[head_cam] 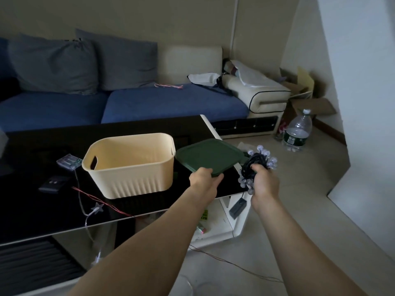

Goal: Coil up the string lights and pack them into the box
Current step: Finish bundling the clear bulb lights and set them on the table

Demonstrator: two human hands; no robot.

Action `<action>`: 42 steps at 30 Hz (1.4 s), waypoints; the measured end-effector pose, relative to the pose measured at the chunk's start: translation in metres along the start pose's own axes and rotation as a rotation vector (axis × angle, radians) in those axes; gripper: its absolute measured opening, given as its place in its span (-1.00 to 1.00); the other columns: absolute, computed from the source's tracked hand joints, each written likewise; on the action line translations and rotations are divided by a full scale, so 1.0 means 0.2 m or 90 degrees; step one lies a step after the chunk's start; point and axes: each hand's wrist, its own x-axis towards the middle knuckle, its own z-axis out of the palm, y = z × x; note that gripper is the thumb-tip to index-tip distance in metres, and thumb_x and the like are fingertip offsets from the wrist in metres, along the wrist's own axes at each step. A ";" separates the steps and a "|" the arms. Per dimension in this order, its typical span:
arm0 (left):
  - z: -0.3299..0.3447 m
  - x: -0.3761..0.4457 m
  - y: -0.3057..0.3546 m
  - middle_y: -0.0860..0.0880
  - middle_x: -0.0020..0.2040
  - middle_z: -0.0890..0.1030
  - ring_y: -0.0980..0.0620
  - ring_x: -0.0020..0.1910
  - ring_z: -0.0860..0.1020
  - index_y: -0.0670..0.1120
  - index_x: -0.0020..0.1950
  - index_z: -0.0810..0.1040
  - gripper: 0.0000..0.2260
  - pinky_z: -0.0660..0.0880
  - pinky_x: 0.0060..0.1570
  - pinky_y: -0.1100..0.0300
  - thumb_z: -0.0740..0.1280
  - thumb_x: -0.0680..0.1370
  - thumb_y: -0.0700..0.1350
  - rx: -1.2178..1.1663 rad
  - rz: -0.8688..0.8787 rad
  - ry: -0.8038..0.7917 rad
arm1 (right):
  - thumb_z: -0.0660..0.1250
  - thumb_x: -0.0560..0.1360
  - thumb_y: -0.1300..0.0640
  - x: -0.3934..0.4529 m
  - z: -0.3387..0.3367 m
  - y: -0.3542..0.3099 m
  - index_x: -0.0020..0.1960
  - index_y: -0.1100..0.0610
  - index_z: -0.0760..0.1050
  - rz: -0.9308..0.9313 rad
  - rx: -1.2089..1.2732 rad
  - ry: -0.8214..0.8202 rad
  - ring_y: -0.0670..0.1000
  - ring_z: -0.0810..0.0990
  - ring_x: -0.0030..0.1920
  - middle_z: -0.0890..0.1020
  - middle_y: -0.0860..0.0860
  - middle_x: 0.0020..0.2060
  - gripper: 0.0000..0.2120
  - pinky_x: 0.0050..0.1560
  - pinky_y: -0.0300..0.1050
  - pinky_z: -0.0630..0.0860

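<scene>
The right hand [265,184] grips the coiled lights [256,165]; the left hand [205,180] holds the green lid [209,155]. Packing comes next: the bundle must go left into the open box [130,165].

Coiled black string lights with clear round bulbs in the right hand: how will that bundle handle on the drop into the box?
Probably floppy: the coiled black string lights bulge loosely around the right hand, which grips them. Likely to snag or trail, since a small dark battery box dangles below on its wire. Probably light; one hand carries it.
</scene>
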 end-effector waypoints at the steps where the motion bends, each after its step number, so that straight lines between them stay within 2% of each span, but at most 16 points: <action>1: -0.01 0.01 -0.02 -0.27 0.42 0.39 -0.29 0.29 0.49 -0.27 0.45 0.28 -0.63 0.45 0.30 -0.13 0.11 0.64 -0.38 -0.012 -0.024 -0.005 | 0.35 0.54 0.14 0.00 0.00 0.01 0.08 0.17 0.57 0.001 0.002 -0.004 -0.02 0.53 -0.44 0.64 0.07 -0.27 -0.85 -0.40 -0.16 0.38; 4: -0.02 0.04 -0.08 -0.22 0.31 0.47 -0.16 0.30 0.48 -0.25 0.31 0.41 -0.75 0.41 0.26 -0.26 0.20 0.63 -0.33 0.010 -0.061 -0.010 | 0.37 0.53 0.15 0.00 0.01 0.02 0.14 0.20 0.58 0.000 0.001 -0.019 0.01 0.54 -0.32 0.64 0.07 -0.16 -0.78 -0.39 -0.15 0.39; 6: -0.02 0.07 -0.12 -0.20 0.24 0.53 -0.10 0.19 0.52 -0.24 0.23 0.46 -0.83 0.44 0.19 -0.20 0.24 0.64 -0.27 0.048 -0.082 -0.014 | 0.37 0.54 0.16 -0.01 0.03 0.03 0.15 0.22 0.58 0.001 0.001 -0.036 0.04 0.57 -0.25 0.66 0.10 -0.10 -0.77 -0.34 -0.16 0.41; 8: -0.03 0.09 -0.14 -0.20 0.14 0.58 -0.08 0.08 0.55 -0.22 0.23 0.47 -0.80 0.47 0.07 -0.10 0.24 0.66 -0.15 0.118 -0.113 -0.032 | 0.37 0.54 0.17 -0.03 0.05 0.04 0.16 0.25 0.58 -0.003 0.002 -0.050 0.03 0.56 -0.24 0.65 0.12 -0.06 -0.76 -0.32 -0.16 0.41; 12: -0.07 0.10 -0.13 -0.21 0.01 0.62 -0.15 -0.01 0.56 -0.24 0.17 0.51 -0.66 0.50 0.00 -0.03 0.22 0.62 0.02 0.400 -0.153 -0.047 | 0.33 0.58 0.19 -0.04 0.06 0.05 0.04 0.19 0.55 -0.031 -0.023 -0.072 -0.04 0.53 -0.23 0.61 0.02 -0.15 -0.92 -0.29 -0.20 0.39; 17: -0.13 0.02 -0.01 -0.20 -0.09 0.69 -0.14 -0.18 0.64 -0.27 0.10 0.57 -0.70 0.55 -0.15 0.11 0.20 0.63 -0.07 0.705 -0.147 -0.102 | 0.31 0.62 0.18 -0.03 0.05 0.07 -0.02 0.12 0.51 -0.083 -0.080 -0.104 -0.11 0.53 -0.24 0.57 -0.09 -0.23 -0.95 -0.35 -0.31 0.37; 19: -0.15 -0.01 0.05 -0.19 -0.12 0.71 -0.10 -0.31 0.63 -0.27 -0.02 0.60 -0.79 0.55 -0.28 0.15 0.24 0.59 -0.16 0.756 -0.043 -0.085 | 0.34 0.61 0.15 -0.04 0.05 0.07 -0.07 0.13 0.55 -0.120 -0.114 -0.118 0.00 0.60 -0.17 0.63 -0.06 -0.21 -0.90 -0.27 -0.23 0.45; 21: -0.19 -0.04 0.13 -0.16 -0.17 0.71 -0.05 -0.36 0.61 -0.24 -0.11 0.63 -0.81 0.54 -0.35 0.15 0.27 0.56 -0.19 0.799 0.184 -0.028 | 0.36 0.60 0.11 -0.03 0.05 0.06 -0.13 0.11 0.58 -0.152 -0.150 -0.137 0.06 0.65 -0.12 0.68 0.00 -0.19 -0.86 -0.14 -0.12 0.54; 23: -0.22 -0.12 0.22 -0.08 -0.20 0.68 -0.02 -0.29 0.62 -0.17 -0.10 0.63 -0.81 0.54 -0.31 0.11 0.27 0.58 -0.13 0.774 0.414 0.019 | 0.37 0.60 0.03 -0.04 0.06 0.05 -0.07 0.12 0.60 -0.176 -0.181 -0.168 0.08 0.68 -0.10 0.71 0.08 -0.12 -0.83 -0.08 -0.02 0.57; 25: -0.28 -0.22 0.34 0.01 -0.20 0.65 0.05 -0.22 0.60 -0.09 -0.04 0.62 -0.86 0.51 -0.26 0.17 0.27 0.60 -0.11 0.703 0.575 0.048 | 0.36 0.58 -0.07 -0.07 0.09 0.03 0.07 0.15 0.62 -0.179 -0.190 -0.187 0.06 0.66 -0.04 0.71 0.09 0.00 -0.72 -0.07 -0.02 0.54; 26: -0.31 -0.26 0.40 0.01 -0.19 0.64 0.05 -0.21 0.59 -0.09 -0.02 0.61 -0.87 0.49 -0.22 0.18 0.27 0.60 -0.13 0.676 0.638 0.067 | 0.36 0.58 -0.08 -0.07 0.11 0.01 0.10 0.13 0.62 -0.174 -0.172 -0.189 0.04 0.66 0.00 0.71 0.07 0.04 -0.71 -0.06 -0.04 0.56; 28: -0.41 -0.31 0.52 -0.02 -0.14 0.62 0.00 -0.12 0.57 -0.13 0.00 0.60 -0.87 0.50 -0.11 0.12 0.25 0.60 -0.16 0.653 0.730 0.112 | 0.35 0.61 0.01 -0.12 0.15 -0.03 -0.02 0.07 0.65 -0.173 -0.130 -0.200 0.00 0.68 -0.01 0.72 -0.01 -0.03 -0.84 -0.04 -0.06 0.60; 30: -0.53 -0.31 0.62 -0.05 -0.03 0.59 -0.06 0.05 0.49 -0.13 0.02 0.60 -0.87 0.43 0.06 0.05 0.26 0.58 -0.18 0.711 0.774 0.188 | 0.34 0.63 0.10 -0.18 0.20 -0.07 -0.08 0.07 0.63 -0.170 -0.111 -0.233 -0.03 0.67 -0.08 0.72 -0.04 -0.09 -0.85 -0.14 -0.13 0.58; 34: -0.74 -0.29 0.75 -0.15 0.37 0.37 -0.21 0.41 0.21 -0.07 0.23 0.53 -0.71 0.14 0.38 -0.13 0.27 0.52 -0.15 0.904 0.643 0.322 | 0.37 0.61 0.16 -0.31 0.33 -0.10 -0.06 0.11 0.64 -0.173 -0.092 -0.305 -0.02 0.67 -0.07 0.72 -0.02 -0.11 -0.90 -0.18 -0.15 0.53; 39: -0.92 -0.25 0.84 -0.17 0.56 0.10 -0.20 0.54 0.00 -0.03 0.49 0.35 -0.55 0.01 0.45 -0.20 0.19 0.58 -0.09 0.964 0.508 0.277 | 0.39 0.59 0.19 -0.47 0.51 -0.18 -0.05 0.13 0.64 -0.207 -0.061 -0.333 -0.05 0.69 -0.08 0.72 -0.03 -0.15 -0.92 -0.13 -0.15 0.59; 42: -1.00 -0.24 0.89 -0.16 0.60 0.02 -0.21 0.56 0.03 -0.08 0.50 0.34 -0.59 0.06 0.46 -0.18 0.13 0.65 -0.03 0.884 0.479 0.236 | 0.39 0.59 0.20 -0.53 0.65 -0.27 -0.12 0.12 0.63 -0.211 -0.051 -0.318 0.00 0.65 -0.07 0.71 0.00 -0.14 -0.88 -0.19 -0.14 0.55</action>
